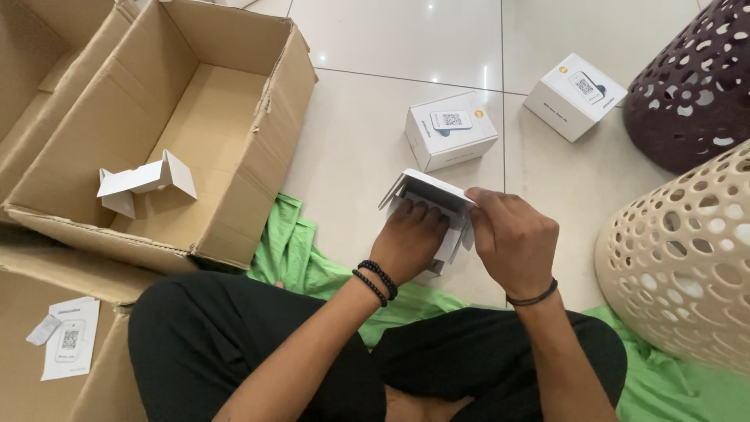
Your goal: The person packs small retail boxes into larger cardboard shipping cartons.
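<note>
White folded-card carton (428,190), half formed with one flap raised, sits between both hands above the person's crossed legs. Left hand (410,238) is pressed flat against its near wall, fingers closed on the card; right hand (512,238) pinches the flap edge at the carton's right corner. By my judgement the step is folding the carton into shape, and the next move calls for steady pressure along the crease. Beyond the grip stand two finished white cube boxes (451,129) (574,95); to its left lies an open brown cardboard crate (258,156).
</note>
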